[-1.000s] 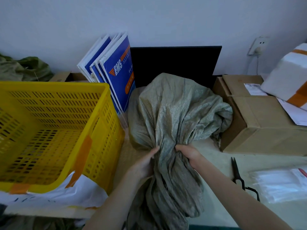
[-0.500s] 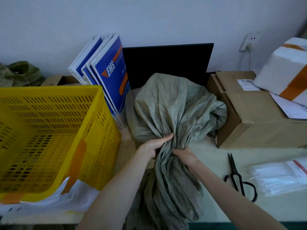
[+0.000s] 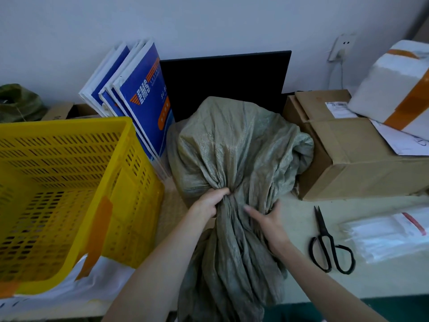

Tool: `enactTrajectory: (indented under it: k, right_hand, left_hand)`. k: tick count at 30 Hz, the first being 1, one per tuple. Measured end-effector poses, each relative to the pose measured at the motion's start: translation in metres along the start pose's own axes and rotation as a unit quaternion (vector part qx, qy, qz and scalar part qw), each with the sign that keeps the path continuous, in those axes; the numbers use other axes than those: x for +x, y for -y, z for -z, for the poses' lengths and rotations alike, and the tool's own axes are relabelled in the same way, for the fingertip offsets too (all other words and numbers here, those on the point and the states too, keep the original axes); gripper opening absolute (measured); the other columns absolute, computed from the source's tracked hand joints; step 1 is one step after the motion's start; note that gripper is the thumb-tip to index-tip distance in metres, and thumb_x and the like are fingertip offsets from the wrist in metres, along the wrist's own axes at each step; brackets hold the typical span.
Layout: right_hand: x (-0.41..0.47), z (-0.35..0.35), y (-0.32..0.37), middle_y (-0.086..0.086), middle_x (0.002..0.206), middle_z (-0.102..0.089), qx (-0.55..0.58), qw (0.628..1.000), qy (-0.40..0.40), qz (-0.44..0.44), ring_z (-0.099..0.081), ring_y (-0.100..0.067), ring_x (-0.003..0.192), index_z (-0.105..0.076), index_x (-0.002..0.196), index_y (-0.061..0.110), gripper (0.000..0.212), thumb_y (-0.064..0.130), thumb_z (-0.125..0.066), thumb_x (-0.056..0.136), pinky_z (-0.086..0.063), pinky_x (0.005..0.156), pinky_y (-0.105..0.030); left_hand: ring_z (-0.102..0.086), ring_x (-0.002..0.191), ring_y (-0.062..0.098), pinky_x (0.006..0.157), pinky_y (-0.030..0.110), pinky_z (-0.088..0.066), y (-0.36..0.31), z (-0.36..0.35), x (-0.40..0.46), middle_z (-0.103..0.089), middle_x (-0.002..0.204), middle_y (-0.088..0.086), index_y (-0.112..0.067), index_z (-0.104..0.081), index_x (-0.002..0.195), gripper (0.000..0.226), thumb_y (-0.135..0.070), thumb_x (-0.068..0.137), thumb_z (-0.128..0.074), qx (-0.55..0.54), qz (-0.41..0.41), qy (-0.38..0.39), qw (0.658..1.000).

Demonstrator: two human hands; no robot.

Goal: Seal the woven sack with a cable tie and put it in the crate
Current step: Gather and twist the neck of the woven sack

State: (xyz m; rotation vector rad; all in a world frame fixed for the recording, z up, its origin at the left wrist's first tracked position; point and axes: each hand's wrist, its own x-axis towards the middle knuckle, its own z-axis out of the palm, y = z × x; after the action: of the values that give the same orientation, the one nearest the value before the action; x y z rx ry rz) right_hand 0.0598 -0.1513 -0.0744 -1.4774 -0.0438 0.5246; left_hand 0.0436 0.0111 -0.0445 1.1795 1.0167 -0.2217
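Head view: the woven sack (image 3: 234, 145) lies on the table (image 3: 383, 275) right of the empty yellow crate (image 3: 69, 182). The left hand (image 3: 210, 202) grips its gathered neck; the right hand (image 3: 267, 219) rests open against it. No tie is visible yet; sealing and crating remain.

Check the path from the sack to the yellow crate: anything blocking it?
Nothing visible blocks it. The sack sits just right of the yellow crate, whose top is open and interior looks empty. The left hand grips the gathered neck; the right hand lies open on it.

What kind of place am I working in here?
Probably a parcel packing or mailing station: blue courier envelopes against the wall, a labelled cardboard box, a taped foam parcel, and a yellow crate.
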Motion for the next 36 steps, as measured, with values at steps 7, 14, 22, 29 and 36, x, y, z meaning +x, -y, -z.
enactTrajectory:
  k: [7,14,22,29,36]
  right_hand:
    - [0.016,0.021,0.022,-0.006,0.109,-0.049,0.006,0.98,-0.19,0.059,-0.052,-0.023,0.098,-0.044,0.115,0.014,0.035,0.006,-0.063,0.086,-0.045,0.091,-0.038]
    - [0.037,0.005,0.022,-0.006,0.085,-0.068,-0.102,0.994,0.049,-0.011,-0.063,-0.023,0.083,-0.066,0.085,0.013,0.019,-0.005,-0.064,0.082,-0.053,0.077,-0.034]
    - [0.06,0.003,0.05,0.0,0.088,-0.058,-0.017,0.956,0.242,-0.166,-0.054,-0.013,0.082,-0.062,0.097,0.009,0.02,0.012,-0.042,0.095,-0.042,0.078,-0.026]
    - [0.073,0.012,0.049,-0.01,0.083,-0.066,-0.134,0.982,0.026,-0.132,-0.064,-0.023,0.075,-0.063,0.089,0.005,0.027,0.032,-0.066,0.086,-0.051,0.077,-0.037]
    - [0.092,0.006,0.056,-0.011,0.118,-0.065,-0.075,0.965,0.158,-0.197,-0.064,-0.034,0.104,-0.058,0.122,0.009,0.043,0.019,-0.07,0.082,-0.051,0.088,-0.051]
  left_hand:
    - [-0.061,0.091,0.023,0.076,0.032,-0.048,0.004,0.003,-0.002,-0.065,0.105,0.012,-0.012,-0.065,0.101,0.031,-0.035,0.081,-0.065,0.048,0.042,0.041,0.997]
    - [-0.045,0.13,0.026,0.11,0.038,-0.035,0.012,0.008,-0.002,-0.048,0.142,0.009,-0.013,-0.044,0.139,0.115,-0.072,0.045,-0.077,0.148,0.046,0.097,0.983]
    - [-0.058,0.107,0.024,0.095,0.033,-0.046,0.015,0.009,-0.004,-0.062,0.123,0.011,-0.012,-0.061,0.118,0.047,-0.024,0.076,-0.078,0.142,-0.013,0.094,0.985]
    - [-0.059,0.078,0.02,0.062,0.026,-0.046,0.014,0.004,-0.013,-0.062,0.088,0.009,-0.01,-0.061,0.089,0.005,-0.011,0.084,-0.06,0.093,0.024,0.066,0.993]
    - [-0.059,0.078,0.024,0.06,0.029,-0.046,0.01,-0.003,-0.016,-0.062,0.089,0.01,-0.005,-0.061,0.108,0.03,-0.013,0.08,-0.059,0.076,0.062,0.055,0.994]
